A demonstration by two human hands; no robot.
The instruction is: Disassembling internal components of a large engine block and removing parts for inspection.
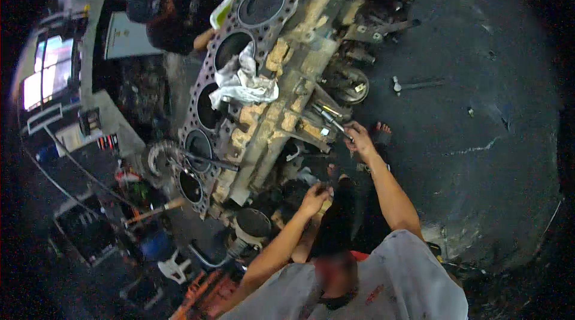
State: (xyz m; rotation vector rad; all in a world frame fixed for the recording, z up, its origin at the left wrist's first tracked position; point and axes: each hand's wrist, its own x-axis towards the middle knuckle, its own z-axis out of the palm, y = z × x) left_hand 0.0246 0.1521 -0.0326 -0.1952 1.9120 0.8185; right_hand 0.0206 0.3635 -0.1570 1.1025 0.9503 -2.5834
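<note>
A large engine block [263, 131], worn and patched with tan paint, stretches diagonally with its round cylinder bores facing up. My right hand [360, 141] is closed around a slim silver hand tool [331, 120], whose far end points at the block's near side. What kind of tool it is cannot be made out for certain. My left hand [315, 201] is low beside the block's near end, its fingers curled together; whatever they hold, if anything, is too small to tell. Across the bores lies a crumpled, stained white rag [245, 83].
Right of the block, a hammer [413, 85] lies on the dark floor [479, 110]. A person in dark clothes [182, 14] works on the block's far side, holding a green-and-white object [223, 13]. A long-handled tool [156, 210], a white stool [175, 266] and an orange metal piece [209, 290] lie lower left.
</note>
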